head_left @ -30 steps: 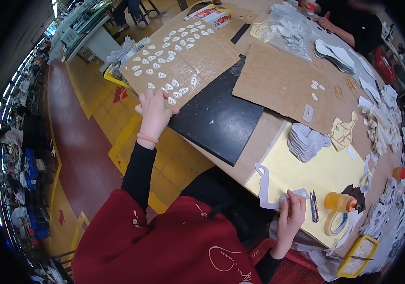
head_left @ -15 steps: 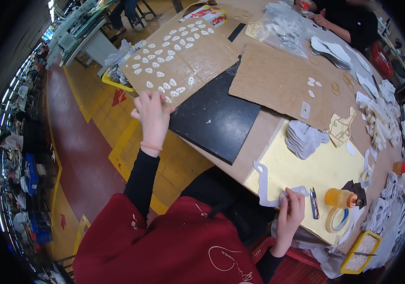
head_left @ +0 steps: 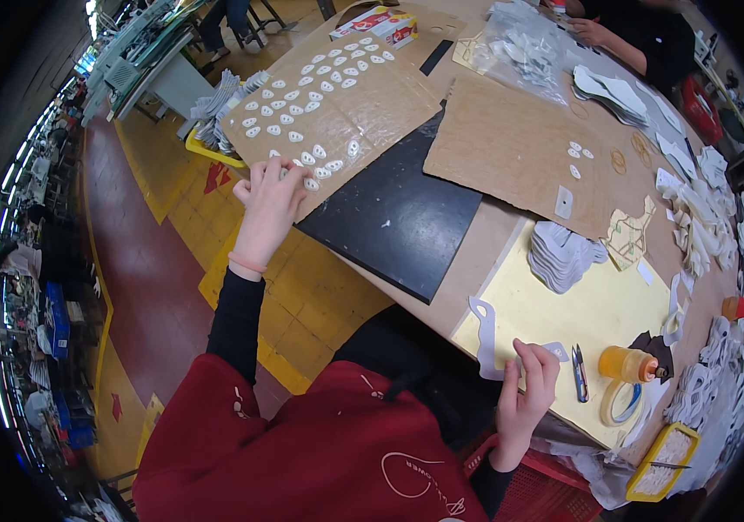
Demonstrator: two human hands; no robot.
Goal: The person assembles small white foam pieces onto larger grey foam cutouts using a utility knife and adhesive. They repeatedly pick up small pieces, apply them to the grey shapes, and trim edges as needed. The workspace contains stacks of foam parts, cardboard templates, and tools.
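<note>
On the left, my left hand [head_left: 269,204] rests at the near corner of a brown cardboard sheet [head_left: 372,113] with bent fingers. Around its fingertips lie small white oval pieces with holes [head_left: 311,184]; whatever is between the fingers is too small to make out. My right hand [head_left: 528,391] has thumb and forefinger apart at the near edge of a pale yellow sheet [head_left: 546,322]. Just beyond it lies a curved lilac-grey cut piece [head_left: 487,335], partly hidden behind the fingers. Beside that hand is a pair of thread snips [head_left: 580,374].
A black mat [head_left: 398,226] lies between both cardboard sheets. Stacked grey pieces [head_left: 563,252], an orange bottle [head_left: 626,364], a tape roll [head_left: 620,404] and a yellow tray [head_left: 663,465] stand right. Another person's hand [head_left: 592,33] is at the far side.
My right hand has let go of the lilac-grey piece and its fingers have spread. My left hand has shifted slightly left and nearer me, along the cardboard's corner.
</note>
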